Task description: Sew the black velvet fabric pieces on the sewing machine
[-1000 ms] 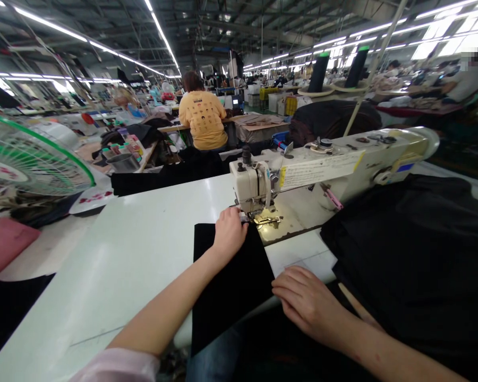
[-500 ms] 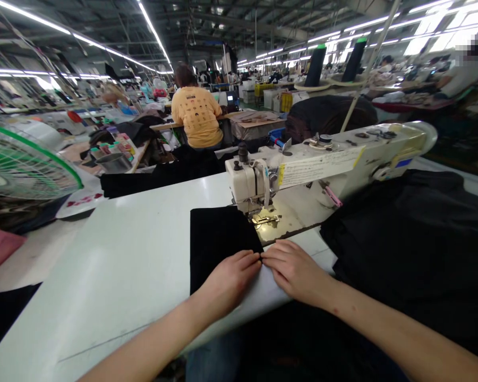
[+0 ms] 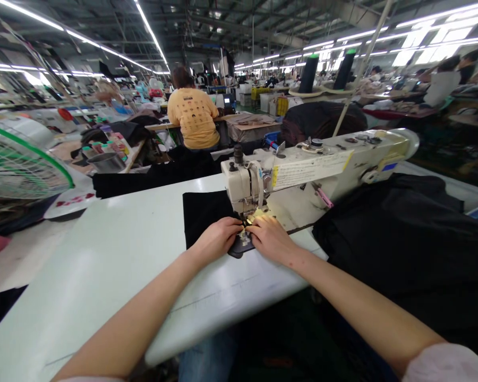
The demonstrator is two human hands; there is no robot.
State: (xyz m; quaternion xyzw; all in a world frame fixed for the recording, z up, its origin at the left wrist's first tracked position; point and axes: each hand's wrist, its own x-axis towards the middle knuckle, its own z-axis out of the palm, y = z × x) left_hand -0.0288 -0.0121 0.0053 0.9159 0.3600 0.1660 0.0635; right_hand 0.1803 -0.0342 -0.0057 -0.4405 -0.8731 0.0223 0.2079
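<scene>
A piece of black fabric (image 3: 201, 212) lies flat on the white table, its right edge running under the head of the sewing machine (image 3: 245, 185). My left hand (image 3: 219, 236) presses on this fabric, fingertips closed at its edge just in front of the needle area. Close beside it, my right hand (image 3: 273, 239) pinches the same edge with its fingers together, right by the presser foot. The fingertips of both hands nearly meet and partly hide the needle and the metal guide. Part of the machine's dark base plate (image 3: 241, 246) shows between them.
A large heap of black fabric (image 3: 398, 233) covers the table to the right. On the left stands a green-rimmed fan (image 3: 27, 164). A person in a yellow shirt (image 3: 193, 116) sits ahead, back turned. Two dark thread cones (image 3: 309, 74) stand behind the machine.
Both hands have moved forward, away from me, taking the black fabric up to the presser foot. The fabric's edge has slid farther under the machine head. My view has shifted slightly.
</scene>
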